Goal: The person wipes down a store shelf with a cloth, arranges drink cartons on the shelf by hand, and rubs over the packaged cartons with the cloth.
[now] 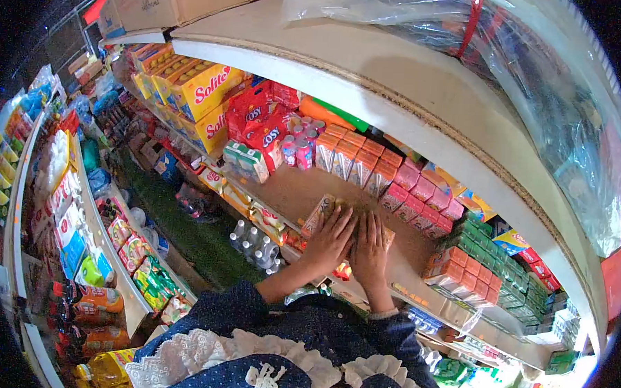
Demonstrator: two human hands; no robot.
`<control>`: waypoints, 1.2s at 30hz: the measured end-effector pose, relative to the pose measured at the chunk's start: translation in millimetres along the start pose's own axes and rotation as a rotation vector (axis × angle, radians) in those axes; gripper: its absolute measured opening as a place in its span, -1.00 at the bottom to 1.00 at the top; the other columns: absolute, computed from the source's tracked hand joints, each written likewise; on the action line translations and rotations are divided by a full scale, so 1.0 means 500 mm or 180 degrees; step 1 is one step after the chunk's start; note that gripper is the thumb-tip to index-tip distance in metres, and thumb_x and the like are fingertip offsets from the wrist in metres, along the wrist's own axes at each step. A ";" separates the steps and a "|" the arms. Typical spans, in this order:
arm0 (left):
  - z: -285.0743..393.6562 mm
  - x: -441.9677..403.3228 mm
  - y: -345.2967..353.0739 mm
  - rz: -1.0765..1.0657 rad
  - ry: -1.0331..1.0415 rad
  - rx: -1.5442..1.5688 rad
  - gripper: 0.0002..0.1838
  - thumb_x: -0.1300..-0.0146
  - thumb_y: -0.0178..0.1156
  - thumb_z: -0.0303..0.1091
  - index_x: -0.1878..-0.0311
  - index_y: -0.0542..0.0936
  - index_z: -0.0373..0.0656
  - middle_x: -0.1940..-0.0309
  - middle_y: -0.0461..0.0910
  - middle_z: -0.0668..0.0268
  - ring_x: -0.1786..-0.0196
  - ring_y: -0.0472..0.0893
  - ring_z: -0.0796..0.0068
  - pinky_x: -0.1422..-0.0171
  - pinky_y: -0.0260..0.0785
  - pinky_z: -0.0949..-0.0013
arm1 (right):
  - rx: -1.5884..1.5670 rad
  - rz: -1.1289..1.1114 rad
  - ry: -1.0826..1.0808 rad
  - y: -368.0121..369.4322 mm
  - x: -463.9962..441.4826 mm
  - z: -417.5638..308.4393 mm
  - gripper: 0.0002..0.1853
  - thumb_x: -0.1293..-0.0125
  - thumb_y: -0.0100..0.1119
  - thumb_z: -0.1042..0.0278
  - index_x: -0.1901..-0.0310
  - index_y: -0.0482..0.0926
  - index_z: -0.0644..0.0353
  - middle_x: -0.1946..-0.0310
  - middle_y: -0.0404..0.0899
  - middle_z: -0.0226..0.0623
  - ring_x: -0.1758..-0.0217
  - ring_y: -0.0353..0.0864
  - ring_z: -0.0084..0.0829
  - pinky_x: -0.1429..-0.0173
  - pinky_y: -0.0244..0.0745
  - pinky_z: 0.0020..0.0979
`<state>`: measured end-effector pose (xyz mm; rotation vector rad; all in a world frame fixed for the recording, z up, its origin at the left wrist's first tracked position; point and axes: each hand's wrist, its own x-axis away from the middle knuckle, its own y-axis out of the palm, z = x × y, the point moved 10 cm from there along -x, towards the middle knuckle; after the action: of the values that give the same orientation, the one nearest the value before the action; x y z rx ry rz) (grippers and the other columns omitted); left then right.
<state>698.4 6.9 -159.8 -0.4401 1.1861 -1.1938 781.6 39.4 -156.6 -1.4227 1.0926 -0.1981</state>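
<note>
My left hand and my right hand rest side by side on a small group of drink cartons near the shelf's front edge. The fingers of both hands are stretched out over the tops, pointing toward the back. Most of the group is hidden under them; one carton side shows left of my left hand and a sliver right of my right hand. Behind them stand rows of orange cartons and pink cartons. The brown shelf board shows around the hands.
Left on this shelf are yellow Solite boxes, red Cosy bags and small pink bottles. Orange-topped cartons and green cartons stand right. An upper shelf overhangs. Clear bottles sit below; an aisle runs left.
</note>
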 end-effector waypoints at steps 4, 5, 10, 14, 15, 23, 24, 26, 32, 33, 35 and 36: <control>0.043 0.038 -0.006 -0.0208 0.0127 -0.0143 -0.40 -0.38 0.12 -0.25 -0.43 0.33 -0.30 -0.57 0.06 -0.02 -0.61 0.01 -0.17 -0.63 -0.17 -0.21 | -0.0080 -0.0129 0.0115 -0.019 0.055 -0.016 -0.32 -0.31 0.03 0.33 -0.45 0.22 0.40 -0.49 0.15 0.12 -0.59 0.09 0.09 -0.63 -0.01 -0.02; 0.037 0.034 -0.007 -0.0190 0.0089 -0.0171 -0.40 -0.38 0.12 -0.25 -0.43 0.33 -0.30 -0.57 0.06 -0.02 -0.61 0.01 -0.17 -0.63 -0.17 -0.21 | -0.0156 -0.0148 0.0190 -0.016 0.055 -0.010 -0.32 -0.31 0.03 0.33 -0.45 0.22 0.40 -0.49 0.15 0.12 -0.59 0.08 0.09 -0.64 -0.03 -0.01; 0.015 -0.010 0.008 -0.0073 0.0214 -0.0073 -0.44 -0.40 0.10 -0.24 -0.41 0.35 -0.27 -0.57 0.08 0.03 -0.61 0.02 -0.13 -0.62 -0.18 -0.23 | 0.0210 -0.0013 -0.0105 -0.021 -0.004 0.006 -0.33 -0.30 0.02 0.28 -0.43 0.27 0.39 -0.47 0.20 0.09 -0.50 0.25 0.11 -0.56 0.16 -0.01; -0.011 -0.072 0.024 0.0174 0.0227 -0.0254 -0.44 -0.39 0.11 -0.25 -0.42 0.37 -0.18 -0.54 0.18 0.10 -0.58 0.10 -0.10 -0.61 -0.12 -0.20 | 0.0311 0.0020 0.0020 0.056 -0.046 0.090 -0.33 -0.30 0.03 0.28 -0.45 0.27 0.30 -0.43 0.32 -0.01 -0.47 0.33 -0.02 -0.50 0.25 -0.05; -0.017 -0.084 0.028 0.0192 0.0216 -0.0327 -0.43 -0.38 0.11 -0.25 -0.43 0.37 -0.16 -0.52 0.21 0.11 -0.57 0.13 -0.09 -0.61 -0.11 -0.20 | 0.0312 0.0020 0.0013 0.065 -0.051 0.100 -0.33 -0.30 0.03 0.28 -0.45 0.27 0.30 -0.43 0.32 -0.01 -0.47 0.33 -0.02 -0.50 0.25 -0.05; 0.013 -0.035 0.015 0.0162 0.0241 -0.0395 -0.41 -0.40 0.09 -0.18 -0.43 0.36 -0.21 -0.54 0.16 0.07 -0.61 0.06 -0.04 -0.61 -0.21 -0.31 | 0.0403 0.0019 0.0271 -0.005 -0.005 0.039 -0.36 -0.34 0.06 0.24 -0.41 0.31 0.35 -0.44 0.30 0.00 -0.50 0.27 0.03 -0.52 0.21 0.01; 0.022 -0.015 0.012 0.0125 0.0260 -0.0346 -0.40 -0.37 0.12 -0.18 -0.43 0.36 -0.22 -0.54 0.16 0.06 -0.61 0.05 -0.04 -0.61 -0.23 -0.31 | 0.0365 0.0231 0.0131 -0.021 0.011 0.018 -0.37 -0.36 0.03 0.26 -0.41 0.29 0.37 -0.45 0.26 0.07 -0.53 0.21 0.09 -0.55 0.17 0.04; 0.038 0.020 0.007 0.0106 0.0343 -0.0356 -0.37 -0.30 0.17 -0.18 -0.39 0.38 -0.24 -0.53 0.16 0.04 -0.62 0.05 -0.02 -0.58 -0.22 -0.35 | 0.0183 0.0267 0.0087 -0.035 0.042 -0.002 -0.38 -0.36 0.03 0.27 -0.41 0.29 0.38 -0.44 0.26 0.10 -0.53 0.20 0.11 -0.56 0.15 0.05; 0.033 0.026 0.006 -0.0181 0.0076 -0.0395 -0.45 -0.32 0.11 -0.22 -0.35 0.43 -0.25 -0.52 0.19 0.06 -0.60 0.09 0.01 -0.55 -0.17 -0.38 | -0.0272 0.0272 0.0332 -0.032 0.062 -0.016 -0.48 -0.36 0.06 0.30 -0.27 0.34 0.44 -0.43 0.24 0.19 -0.53 0.17 0.19 -0.59 0.09 0.05; 0.022 0.014 0.015 -0.0143 -0.0021 -0.0428 -0.44 -0.34 0.07 -0.21 -0.36 0.42 -0.26 -0.51 0.21 0.06 -0.60 0.10 0.01 -0.55 -0.18 -0.37 | -0.0215 0.0267 0.0356 -0.021 0.049 -0.005 -0.49 -0.36 0.04 0.29 -0.26 0.34 0.43 -0.44 0.23 0.17 -0.53 0.17 0.18 -0.58 0.11 0.05; 0.001 -0.026 0.031 0.0104 -0.0110 -0.0447 -0.43 -0.36 0.06 -0.19 -0.37 0.41 -0.27 -0.51 0.22 0.06 -0.60 0.10 0.00 -0.57 -0.22 -0.35 | -0.0159 0.0266 0.0379 -0.007 0.012 0.016 -0.50 -0.36 0.03 0.29 -0.25 0.33 0.42 -0.45 0.22 0.16 -0.54 0.17 0.16 -0.56 0.13 0.05; -0.012 -0.045 0.029 0.0350 -0.0198 -0.0462 -0.42 -0.38 0.05 -0.17 -0.38 0.40 -0.29 -0.51 0.23 0.05 -0.60 0.09 0.00 -0.60 -0.25 -0.32 | -0.0014 0.0313 0.0338 -0.006 -0.012 0.021 -0.49 -0.37 0.01 0.29 -0.26 0.32 0.43 -0.46 0.22 0.14 -0.54 0.18 0.14 -0.55 0.15 0.04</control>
<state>702.1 33.8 -163.4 -0.5107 1.2321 -0.9968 787.4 50.3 -153.3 -1.3714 1.2478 -0.2025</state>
